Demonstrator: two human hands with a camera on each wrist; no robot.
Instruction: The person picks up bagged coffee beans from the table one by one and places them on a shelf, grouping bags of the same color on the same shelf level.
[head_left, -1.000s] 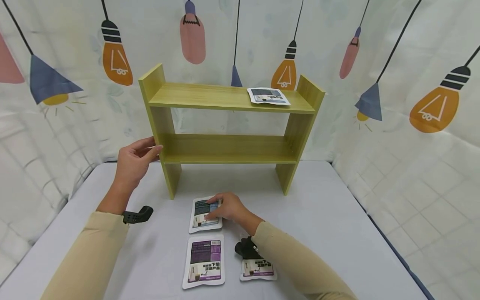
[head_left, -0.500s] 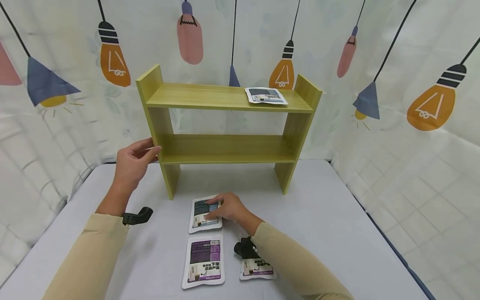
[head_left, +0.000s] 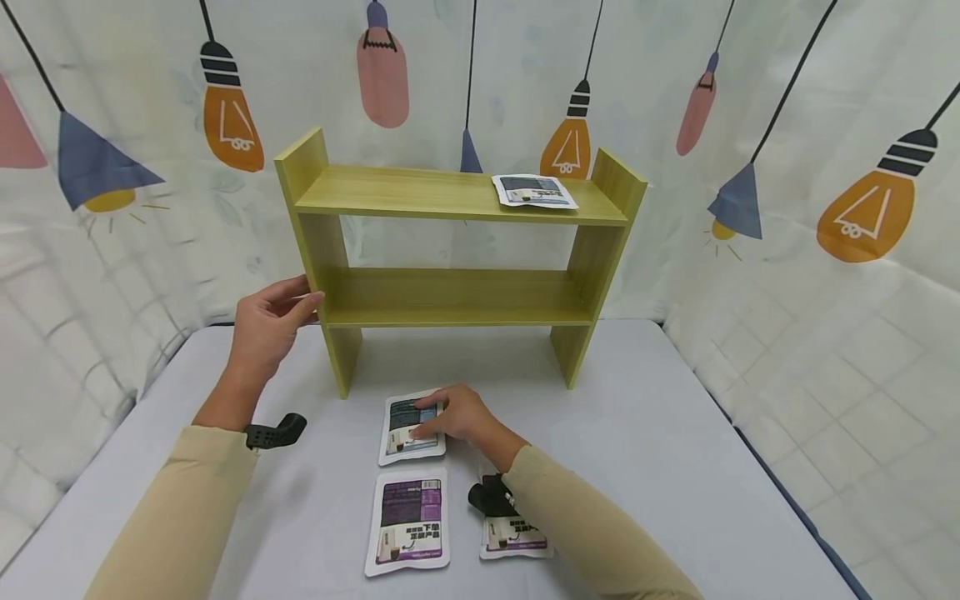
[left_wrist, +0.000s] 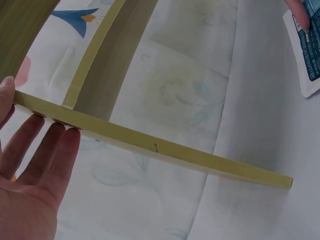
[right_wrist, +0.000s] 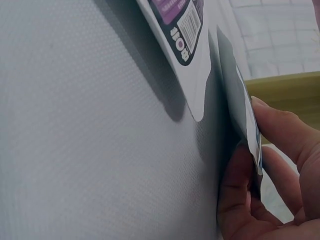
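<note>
My left hand [head_left: 264, 327] grips the left side panel of a light wooden two-tier shelf [head_left: 450, 200], thumb at the front edge and fingers behind it. In the left wrist view those fingers [left_wrist: 62, 150] lie along the panel's outer side. Below the shelf, my right hand [head_left: 463, 417] pinches the right edge of a flat white pouch with a dark teal label [head_left: 400, 440]. The right wrist view shows the thumb on the pouch's face and fingers curled beneath its edge, which is raised from the table. A purple-labelled pouch [head_left: 409, 521] lies just nearer.
Another purple-labelled pouch [head_left: 514, 537] is partly hidden by my right sleeve and the black wrist device [head_left: 492, 497]. One blue-labelled pouch [head_left: 535, 192] lies on the shelf's upper board at right. A white table [head_left: 645, 467] bears everything, with a lamp-printed curtain [head_left: 480, 67] behind.
</note>
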